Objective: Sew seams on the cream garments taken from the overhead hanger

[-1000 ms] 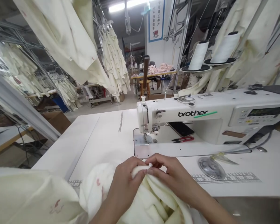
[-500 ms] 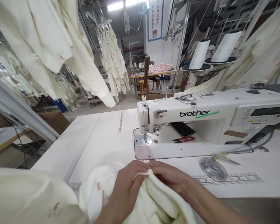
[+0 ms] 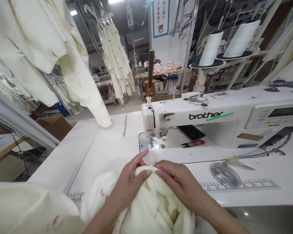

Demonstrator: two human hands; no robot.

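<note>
1. Closest to the camera: both hands are clamped on one top edge of the fleece bundle (image 3: 156, 208). The left hand (image 3: 130, 183) and right hand (image 3: 178, 182) pinch it thumb against fingers, with their tips almost meeting. The bundle sits at the front edge of the worktop (image 3: 107, 146), spilling toward the person's lap, just short of the machine bed.
2. My take on doing this bit well: keep the pinch light and right at the edge. Line the layers up flush before letting anything slide, and let the worktop carry the bulk so it doesn't drag the edge off line.
3. The material looks thick, fluffy and cream-white, rolled into soft fat folds, with a few tiny red marks printed on it. It probably squashes and creeps easily.
4. A second cream heap (image 3: 31, 211) lies at the lower left and looks flatter and smoother.
5. A printed ruler strip (image 3: 241, 185) runs along the worktop, with a clear round disc (image 3: 225, 170) just behind it.
6. Next back is the white sewing machine (image 3: 210, 118), all hard glossy plastic and metal. Its presser foot (image 3: 151, 143) is just beyond the fingertips. Red snips (image 3: 194, 143) and a dark phone (image 3: 191, 132) lie under the arm.
7. Two tall white thread cones (image 3: 211, 48) stand behind the machine.
8. Farthest off, rows of cream garments (image 3: 114, 58) hang from racks.
</note>
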